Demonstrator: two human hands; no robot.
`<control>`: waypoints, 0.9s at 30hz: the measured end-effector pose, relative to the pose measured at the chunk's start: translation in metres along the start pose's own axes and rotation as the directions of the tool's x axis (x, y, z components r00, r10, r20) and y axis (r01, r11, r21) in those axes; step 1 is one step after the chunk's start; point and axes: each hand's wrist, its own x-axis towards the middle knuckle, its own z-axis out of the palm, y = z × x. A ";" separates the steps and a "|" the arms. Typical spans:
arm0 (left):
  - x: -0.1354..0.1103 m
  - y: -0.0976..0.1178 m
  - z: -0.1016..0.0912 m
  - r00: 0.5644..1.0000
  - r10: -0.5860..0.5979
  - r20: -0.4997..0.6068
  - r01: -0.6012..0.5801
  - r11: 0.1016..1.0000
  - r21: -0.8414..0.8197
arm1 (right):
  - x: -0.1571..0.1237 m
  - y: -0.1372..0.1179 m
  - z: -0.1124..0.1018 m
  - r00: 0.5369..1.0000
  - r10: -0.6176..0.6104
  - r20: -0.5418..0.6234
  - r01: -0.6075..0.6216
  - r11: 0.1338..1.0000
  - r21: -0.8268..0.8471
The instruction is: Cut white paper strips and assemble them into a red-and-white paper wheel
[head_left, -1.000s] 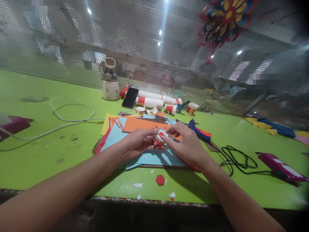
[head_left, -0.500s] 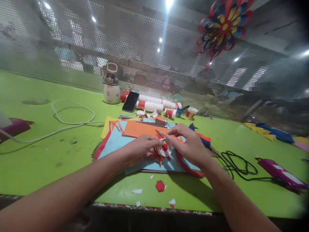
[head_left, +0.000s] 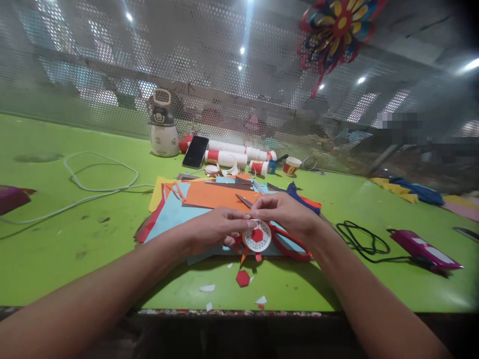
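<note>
My left hand [head_left: 219,229] is closed on a small round paper craft piece, its thumb on the edge. A white patterned paper disc [head_left: 266,236] with a red hexagon at its centre faces me, and orange and red bits stick out below. My right hand [head_left: 279,212] has thumb and forefinger pinched together at the disc's upper edge; whatever lies between them is too small to make out. Beneath the right hand lie scissors with red handles [head_left: 295,252], blades toward upper left. A stack of coloured sheets, orange paper [head_left: 209,195] and light blue paper [head_left: 168,219], is under both hands.
A red hexagon [head_left: 243,278] and white scraps [head_left: 207,288] lie near the front edge. Behind stand a bottle [head_left: 163,132], a phone [head_left: 195,152], paper cups [head_left: 292,166] and cup stacks. Corded magenta devices [head_left: 422,249] sit either side.
The paper disc has come slightly lower and toward me, turning its face more to view. Both hands stay close together around it. The whole view has shifted a little.
</note>
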 end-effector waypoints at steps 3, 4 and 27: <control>-0.001 0.000 0.000 1.000 -0.001 0.006 0.001 1.000 -0.030 | -0.002 -0.001 0.002 1.000 -0.011 -0.029 0.012 0.999 0.030; -0.001 0.000 0.000 1.000 0.001 0.010 0.000 0.999 -0.033 | -0.002 -0.002 0.002 0.999 -0.011 -0.041 0.013 0.999 0.042; -0.007 0.010 0.007 0.994 0.106 -0.021 -0.099 0.972 0.212 | -0.012 -0.008 0.007 0.986 -0.151 -0.066 0.141 0.980 -0.141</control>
